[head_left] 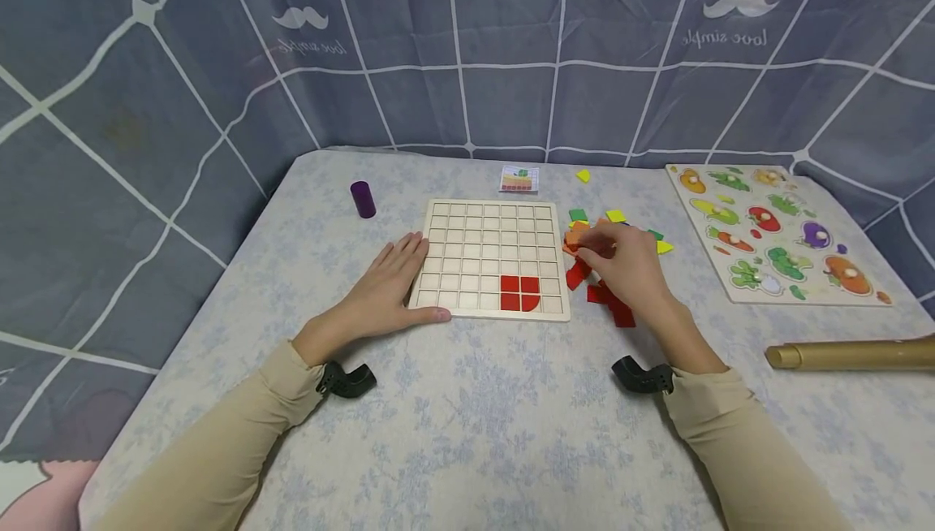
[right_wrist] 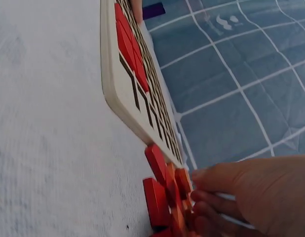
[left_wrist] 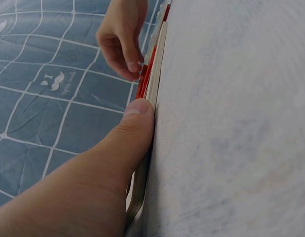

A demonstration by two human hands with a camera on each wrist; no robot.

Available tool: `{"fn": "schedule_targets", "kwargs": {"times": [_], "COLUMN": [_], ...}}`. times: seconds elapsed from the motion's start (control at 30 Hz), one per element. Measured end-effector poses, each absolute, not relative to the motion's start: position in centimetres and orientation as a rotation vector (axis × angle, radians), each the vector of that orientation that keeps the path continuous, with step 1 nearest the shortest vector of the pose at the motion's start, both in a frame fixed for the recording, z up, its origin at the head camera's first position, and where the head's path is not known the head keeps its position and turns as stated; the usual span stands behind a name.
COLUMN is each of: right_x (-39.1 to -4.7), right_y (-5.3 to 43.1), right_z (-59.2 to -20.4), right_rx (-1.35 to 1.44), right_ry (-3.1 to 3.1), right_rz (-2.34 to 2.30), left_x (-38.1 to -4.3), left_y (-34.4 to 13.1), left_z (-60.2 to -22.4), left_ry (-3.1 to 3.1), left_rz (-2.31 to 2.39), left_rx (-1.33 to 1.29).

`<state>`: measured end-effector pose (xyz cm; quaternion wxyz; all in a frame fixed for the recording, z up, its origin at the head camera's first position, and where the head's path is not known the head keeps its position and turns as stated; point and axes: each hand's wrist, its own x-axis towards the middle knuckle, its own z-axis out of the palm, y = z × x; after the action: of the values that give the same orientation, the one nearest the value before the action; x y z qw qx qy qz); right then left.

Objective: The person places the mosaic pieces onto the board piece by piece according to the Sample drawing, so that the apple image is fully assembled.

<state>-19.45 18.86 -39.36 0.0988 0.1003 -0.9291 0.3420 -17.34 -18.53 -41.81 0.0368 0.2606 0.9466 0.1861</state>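
A wooden grid board [head_left: 464, 250] is placed between the two hands. Its left edge is touched by the straight, slightly parted fingers of the left hand [head_left: 387, 291], and its near edge by the thumb. Four red tiles [head_left: 527, 286], three square and one with a rounded corner, are set together in the grid's near part, toward the right hand [head_left: 630, 267]. That hand is lowered over a heap of loose coloured pieces [head_left: 574, 237] just right of the board, its fingers curled narrowly; whether a piece is pinched cannot be told. A small printed card [head_left: 519, 180] is seen ahead, between the hands, and a purple cylinder [head_left: 363, 200] ahead of the left hand. Well to the right of the right hand, a vegetable puzzle [head_left: 785, 240] is laid, with a gold tube [head_left: 840, 354] nearer the person.
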Motion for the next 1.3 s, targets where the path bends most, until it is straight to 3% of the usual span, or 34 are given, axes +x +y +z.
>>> {"fn": "schedule_targets", "kwargs": {"times": [1.3], "right_x": [-19.66], "right_y": [19.66], "right_z": [-39.15], "right_rx": [0.199], "right_ry": [-2.922], "right_rz": [1.095], "left_x": [-17.56], "left_y": [-18.65], "left_z": [-42.05], "left_ry": [2.910], "left_rz": [0.565], "left_rx": [0.805]}}
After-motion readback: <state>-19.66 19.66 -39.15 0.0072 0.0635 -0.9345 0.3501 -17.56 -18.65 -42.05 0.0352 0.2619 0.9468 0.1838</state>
